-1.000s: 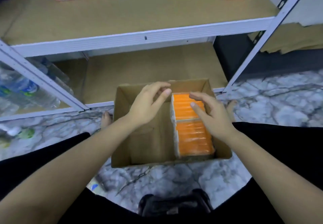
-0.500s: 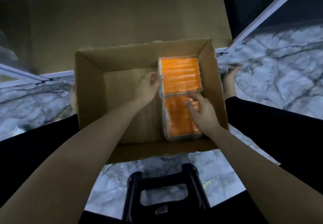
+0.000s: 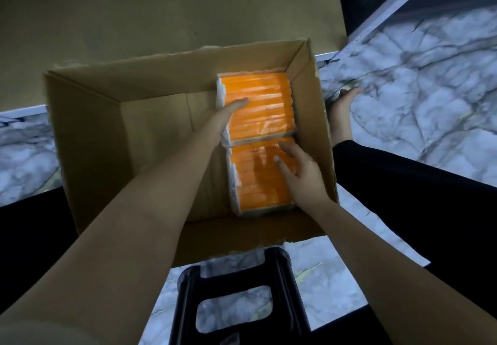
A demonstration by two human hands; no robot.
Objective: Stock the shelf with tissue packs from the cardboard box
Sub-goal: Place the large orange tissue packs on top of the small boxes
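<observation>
Since a second ago I've leaned in — shelf gone above frame, cardboard box [image 3: 88, 140] fills view. Left hand [image 3: 228, 110] now down on far orange tissue pack [image 3: 258, 105], fingers over its left edge, grip not confirmed. Right hand [image 3: 298, 170] spread flat on near pack [image 3: 258, 175], nothing clasped. Means pick starting, no lift yet. Packs glossy, film-wrapped, snug against box's right wall.

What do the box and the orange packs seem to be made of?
Cardboard box: brown corrugated card, matte, with a torn, fuzzy top rim. Orange tissue packs: probably wrapped in thin clear plastic film, since glossy highlights and wrinkles show; the contents cannot be seen.
</observation>
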